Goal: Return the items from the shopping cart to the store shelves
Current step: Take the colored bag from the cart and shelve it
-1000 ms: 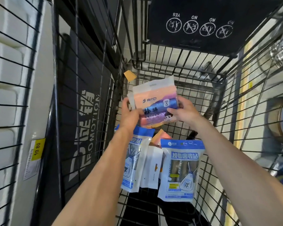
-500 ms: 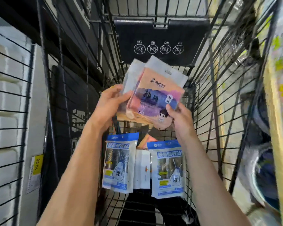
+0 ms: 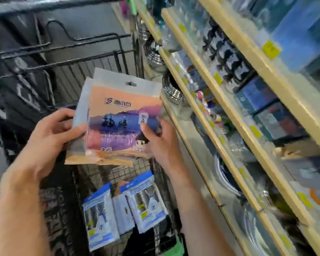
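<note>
I hold orange-and-purple packets of bag rolls above the black wire shopping cart. There seem to be two packets, one behind the other. My left hand grips their left edge and my right hand grips the right side, thumb on the front. Lower in the cart lie two blue-and-white packets with a small white packet between them. The store shelves with wooden edges run along the right.
The shelves carry metal pots, boxes, plates and yellow price tags. A dark promotion sign covers the cart's left side. The view is blurred by motion.
The view has swung right and up, bringing the shelves into sight. Both hands have lifted the orange packets higher above the cart and kept their grip.
</note>
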A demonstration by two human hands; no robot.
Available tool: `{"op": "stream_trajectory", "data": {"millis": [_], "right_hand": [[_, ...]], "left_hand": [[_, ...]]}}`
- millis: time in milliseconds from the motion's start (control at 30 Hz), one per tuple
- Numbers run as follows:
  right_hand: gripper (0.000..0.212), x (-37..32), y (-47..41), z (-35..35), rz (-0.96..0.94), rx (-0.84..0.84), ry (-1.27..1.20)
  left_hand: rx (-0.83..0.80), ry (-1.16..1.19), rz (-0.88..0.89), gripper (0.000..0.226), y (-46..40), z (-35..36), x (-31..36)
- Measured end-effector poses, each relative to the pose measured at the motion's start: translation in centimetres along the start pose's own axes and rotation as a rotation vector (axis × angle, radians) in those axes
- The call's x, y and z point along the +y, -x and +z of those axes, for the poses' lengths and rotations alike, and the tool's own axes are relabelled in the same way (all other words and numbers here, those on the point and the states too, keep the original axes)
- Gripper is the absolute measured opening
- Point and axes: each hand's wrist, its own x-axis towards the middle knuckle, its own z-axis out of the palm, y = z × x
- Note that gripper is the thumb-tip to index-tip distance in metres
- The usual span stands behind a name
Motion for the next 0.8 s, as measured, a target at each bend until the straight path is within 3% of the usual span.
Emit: {"op": "stream_trajectory", "data": {"millis": [167, 267, 533, 800], "right_hand": [[0.023, -3.7, 2.9, -7.5, -0.003, 0.245, -0.134], [0.020, -5.4, 4.2, -11.6, 0.020, 0.397, -0.253], [0.024, -7.9, 7.5, -19.9, -0.033, 0.822, -0.279], [0.012, -9.0, 9.9, -25.9, -0.123, 1.133, -0.265]], "left_hand": [[-0.229, -0.019, 0.048, 0.019, -3.2, 8.3, 5.9], [-0.352, 0.002, 0.065, 0.028, -5.7, 13.9, 7.4], [-0.646, 0.100, 0.085, 0.026, -7.5, 27.9, 9.2], [-0.878, -0.019, 0.108, 0.031, -7.1, 40.7, 11.4]]}}
